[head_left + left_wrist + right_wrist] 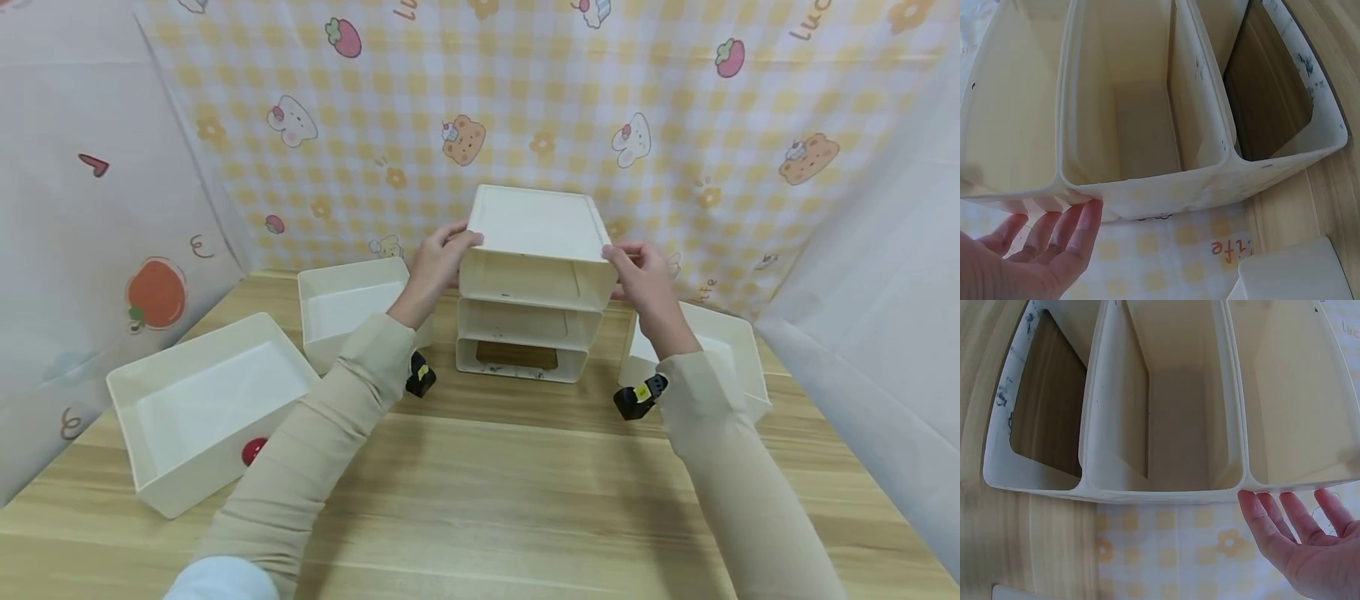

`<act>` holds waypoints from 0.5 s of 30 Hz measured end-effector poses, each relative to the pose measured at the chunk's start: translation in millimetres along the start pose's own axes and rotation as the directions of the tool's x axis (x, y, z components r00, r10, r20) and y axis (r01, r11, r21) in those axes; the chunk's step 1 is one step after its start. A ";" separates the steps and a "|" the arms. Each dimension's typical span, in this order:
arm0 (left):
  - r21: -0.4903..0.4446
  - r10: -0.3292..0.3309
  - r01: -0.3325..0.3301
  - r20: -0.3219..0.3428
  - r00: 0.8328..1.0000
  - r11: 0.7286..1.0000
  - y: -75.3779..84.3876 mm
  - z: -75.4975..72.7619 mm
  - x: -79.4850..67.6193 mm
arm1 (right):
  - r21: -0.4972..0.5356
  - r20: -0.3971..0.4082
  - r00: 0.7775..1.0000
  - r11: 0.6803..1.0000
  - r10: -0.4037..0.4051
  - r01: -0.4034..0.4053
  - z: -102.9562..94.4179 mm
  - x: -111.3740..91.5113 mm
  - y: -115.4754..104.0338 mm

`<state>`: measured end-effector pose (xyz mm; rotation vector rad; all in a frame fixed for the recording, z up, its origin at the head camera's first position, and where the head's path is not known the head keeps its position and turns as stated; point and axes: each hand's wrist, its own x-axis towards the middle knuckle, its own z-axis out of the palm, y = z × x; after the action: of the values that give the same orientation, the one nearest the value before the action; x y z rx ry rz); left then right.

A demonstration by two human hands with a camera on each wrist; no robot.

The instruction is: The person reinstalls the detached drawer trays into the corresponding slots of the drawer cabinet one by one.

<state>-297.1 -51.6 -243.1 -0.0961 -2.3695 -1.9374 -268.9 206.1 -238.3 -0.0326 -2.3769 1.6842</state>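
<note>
A cream plastic drawer cabinet shell (536, 218) with three stacked open compartments stands at the back middle of the table. My left hand (435, 267) holds its upper left side, thumb at the top front edge. On the opposite side, my right hand (648, 279) holds the upper right corner in the same way. Both wrist views show fingertips against the outer side walls, close to the seam between the top and middle tiers. The compartments hold no drawers. The bottom tier has a cutout in its floor (1329, 103) with dark smudges around it, the wood showing through.
A cream drawer (206, 471) with a red round knob (253, 451) lies at the front left. Another drawer (352, 283) sits behind it, partly hidden by my left arm. A third drawer (742, 342) is at the right, behind my right wrist. A patterned cloth (540, 100) hangs behind.
</note>
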 end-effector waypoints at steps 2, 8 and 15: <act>0.010 0.010 -0.009 -0.010 1.000 1.000 -1.2 1.0 0.6 | -0.002 -0.008 1.000 1.000 -0.003 0.003 1.0 -0.1 0.8; 0.021 0.018 -0.017 -0.028 0.999 1.000 -3.8 2.2 0.6 | -0.027 0.006 1.000 0.999 -0.016 0.016 2.3 -0.5 2.0; 0.024 0.007 -0.007 -0.006 1.000 1.000 0.9 0.9 -0.4 | -0.073 0.009 0.999 0.996 -0.044 0.045 -0.9 -1.5 -2.5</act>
<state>-296.6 -50.6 -242.3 -0.0974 -2.3844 -1.9035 -267.0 205.9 -235.9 0.0141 -2.4251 1.5799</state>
